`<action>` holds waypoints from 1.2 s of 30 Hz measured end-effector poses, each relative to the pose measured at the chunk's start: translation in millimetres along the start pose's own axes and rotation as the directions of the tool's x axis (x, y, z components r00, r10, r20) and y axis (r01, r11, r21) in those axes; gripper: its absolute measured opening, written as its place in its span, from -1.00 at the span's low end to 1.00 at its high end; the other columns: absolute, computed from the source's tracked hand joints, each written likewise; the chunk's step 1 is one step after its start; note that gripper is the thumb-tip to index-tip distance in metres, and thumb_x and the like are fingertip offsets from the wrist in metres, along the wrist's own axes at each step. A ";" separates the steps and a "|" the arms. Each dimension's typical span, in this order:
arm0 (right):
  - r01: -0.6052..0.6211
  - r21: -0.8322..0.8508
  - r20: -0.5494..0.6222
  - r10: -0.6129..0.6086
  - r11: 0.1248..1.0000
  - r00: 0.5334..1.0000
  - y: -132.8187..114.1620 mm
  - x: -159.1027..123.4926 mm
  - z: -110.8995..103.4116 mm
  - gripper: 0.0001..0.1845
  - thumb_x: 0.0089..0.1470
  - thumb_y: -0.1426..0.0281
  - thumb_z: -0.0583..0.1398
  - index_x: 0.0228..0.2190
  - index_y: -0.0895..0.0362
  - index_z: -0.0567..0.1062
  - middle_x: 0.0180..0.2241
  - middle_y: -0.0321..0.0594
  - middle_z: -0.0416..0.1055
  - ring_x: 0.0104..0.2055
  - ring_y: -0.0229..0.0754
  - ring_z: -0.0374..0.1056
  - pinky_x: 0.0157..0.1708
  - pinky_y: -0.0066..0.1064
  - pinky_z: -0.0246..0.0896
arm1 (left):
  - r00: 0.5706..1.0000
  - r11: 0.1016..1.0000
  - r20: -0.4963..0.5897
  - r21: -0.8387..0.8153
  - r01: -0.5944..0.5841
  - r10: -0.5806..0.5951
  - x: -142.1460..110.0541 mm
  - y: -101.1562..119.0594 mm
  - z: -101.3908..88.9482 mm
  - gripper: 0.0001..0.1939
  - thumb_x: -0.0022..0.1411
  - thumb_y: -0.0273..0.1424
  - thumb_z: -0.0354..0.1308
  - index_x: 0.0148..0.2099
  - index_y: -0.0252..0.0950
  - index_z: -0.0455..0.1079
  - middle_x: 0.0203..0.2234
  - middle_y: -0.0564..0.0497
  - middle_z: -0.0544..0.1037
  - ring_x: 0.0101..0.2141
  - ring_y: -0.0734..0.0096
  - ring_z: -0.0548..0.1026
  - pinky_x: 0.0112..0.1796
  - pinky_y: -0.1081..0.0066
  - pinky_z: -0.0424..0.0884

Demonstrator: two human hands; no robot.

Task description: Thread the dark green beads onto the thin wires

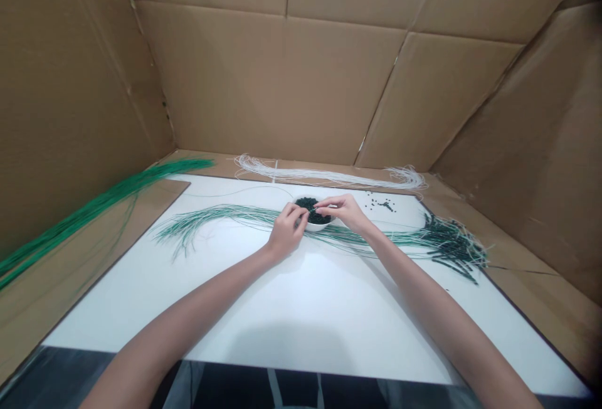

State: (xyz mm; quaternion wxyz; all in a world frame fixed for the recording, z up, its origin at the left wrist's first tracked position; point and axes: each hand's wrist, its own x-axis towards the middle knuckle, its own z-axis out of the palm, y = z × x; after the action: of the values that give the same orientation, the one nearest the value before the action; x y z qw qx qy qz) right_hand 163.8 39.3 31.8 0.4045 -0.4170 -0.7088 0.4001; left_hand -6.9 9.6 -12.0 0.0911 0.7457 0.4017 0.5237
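A small white bowl [320, 228] filled with dark green beads [308, 202] stands near the middle of the white board. Over its left side, my left hand [286, 231] is closed in a pinch on a thin green strand [312, 210]. My right hand [345, 211] comes in from the other side, thumb and fingertips pinched together close to the strand's tip. Whatever lies between those fingertips is too small to make out. Behind and beneath the hands stretches a bundle of green strands [230, 210], its right end covered with dark beads [449, 241].
Loose dark beads [386, 206] are scattered right of the bowl. A bundle of white strands [324, 176] lies along the back edge. Another green bundle [113, 196] rests at the left on cardboard. Cardboard walls [263, 83] enclose the white board [301, 308] at the back and sides.
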 end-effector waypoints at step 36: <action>0.368 -0.909 0.292 -0.334 0.193 0.896 -27.4 -10.8 10.9 -0.76 0.06 0.48 0.00 -0.46 0.18 0.45 -0.45 -0.13 0.35 -0.33 -0.21 0.16 -0.57 -0.47 -0.07 | 0.999 0.999 -0.026 0.022 -0.027 0.027 -0.4 -2.6 2.5 -0.87 0.13 -0.45 -0.03 -0.33 -0.32 0.34 -0.44 0.02 0.32 -0.43 0.55 0.34 -0.40 0.55 0.30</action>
State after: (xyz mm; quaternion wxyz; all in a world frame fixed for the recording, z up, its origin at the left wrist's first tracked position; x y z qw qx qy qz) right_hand 150.0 17.9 50.1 0.1457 -0.3951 -0.8853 -0.1972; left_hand -6.0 11.8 -14.9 0.0705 0.7450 0.3984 0.5304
